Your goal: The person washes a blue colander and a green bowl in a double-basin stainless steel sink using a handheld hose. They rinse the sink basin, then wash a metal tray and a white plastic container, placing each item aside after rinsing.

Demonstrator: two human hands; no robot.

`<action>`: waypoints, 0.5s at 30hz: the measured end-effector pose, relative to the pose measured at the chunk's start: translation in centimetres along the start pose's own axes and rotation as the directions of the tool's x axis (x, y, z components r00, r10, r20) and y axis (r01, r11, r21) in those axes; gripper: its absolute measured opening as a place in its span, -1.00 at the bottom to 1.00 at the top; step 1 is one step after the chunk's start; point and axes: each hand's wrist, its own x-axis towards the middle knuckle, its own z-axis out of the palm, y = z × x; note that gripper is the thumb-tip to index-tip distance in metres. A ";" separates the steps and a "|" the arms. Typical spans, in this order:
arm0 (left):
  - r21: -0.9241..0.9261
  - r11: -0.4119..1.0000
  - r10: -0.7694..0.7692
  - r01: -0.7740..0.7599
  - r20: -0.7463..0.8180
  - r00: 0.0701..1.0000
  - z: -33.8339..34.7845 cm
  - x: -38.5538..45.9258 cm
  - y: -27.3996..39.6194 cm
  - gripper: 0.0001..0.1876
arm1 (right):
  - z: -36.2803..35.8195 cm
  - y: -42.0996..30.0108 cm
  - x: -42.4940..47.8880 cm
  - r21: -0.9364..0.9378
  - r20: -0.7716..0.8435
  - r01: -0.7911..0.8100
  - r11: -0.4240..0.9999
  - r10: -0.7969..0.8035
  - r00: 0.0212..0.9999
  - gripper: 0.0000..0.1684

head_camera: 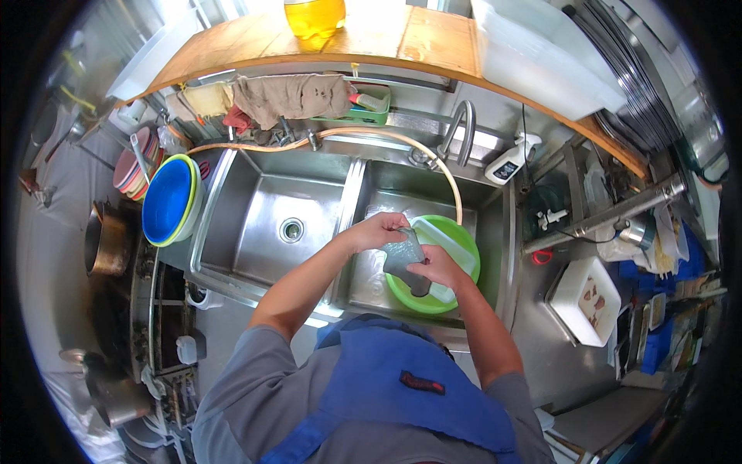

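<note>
Above the right-hand sink basin, my left hand (379, 231) pinches the upper edge of a grey-green, wet-looking sheet (402, 256). Whether it is a cloth or a scouring pad cannot be told. My right hand (439, 268) grips the same sheet at its right side, and its darker lower end hangs beneath. Behind and below the hands, a bright green plastic bowl (401, 298) stands in the stainless steel sink (371, 272). A translucent white plastic container (446, 246) lies tilted in that bowl, partly hidden by my right hand. A beige hose (454, 188) reaches down to the bowl's far rim.
Left, the second sink basin (278, 200) has a drain. Stacked bowls (168, 200) stand beside it. A faucet (466, 130) and spray bottle (513, 158) stand behind the sink. Overhead runs a wooden shelf (377, 35) with a bottle of yellow liquid (315, 17). A white tub (585, 301) sits at right.
</note>
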 end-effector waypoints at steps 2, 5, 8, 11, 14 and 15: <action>0.229 0.970 0.143 -0.085 -0.250 0.958 -0.4 0.1 -2.2 -0.86 | 0.4 1.7 0.4 0.252 0.003 -0.005 0.968 0.005 1.000 -0.68; 0.426 0.904 0.189 0.035 -0.473 0.861 0.4 -0.7 -4.3 -0.77 | 1.3 2.8 1.1 0.578 -0.174 -0.009 0.816 0.134 0.976 -0.66; -0.037 0.989 -0.147 0.144 -0.406 0.902 1.2 -1.4 -9.0 -0.62 | 2.4 4.8 2.4 0.253 -0.384 0.059 0.966 0.044 0.922 -0.61; -0.616 0.742 -0.474 0.265 -0.202 0.857 4.5 -1.6 -8.7 -0.40 | 4.2 3.1 3.2 -0.303 -0.373 -0.057 0.951 -0.064 0.925 -0.60; -0.893 0.412 -0.109 -0.180 -0.244 0.964 5.0 -0.9 -11.0 -0.39 | 7.4 -1.5 3.8 -0.677 -0.069 0.133 0.724 -0.243 0.968 -0.54; -0.900 0.363 -0.066 -0.243 -0.285 0.956 4.0 -0.9 -11.0 -0.42 | 8.4 -2.6 4.4 -0.729 0.014 0.197 0.655 -0.274 0.962 -0.51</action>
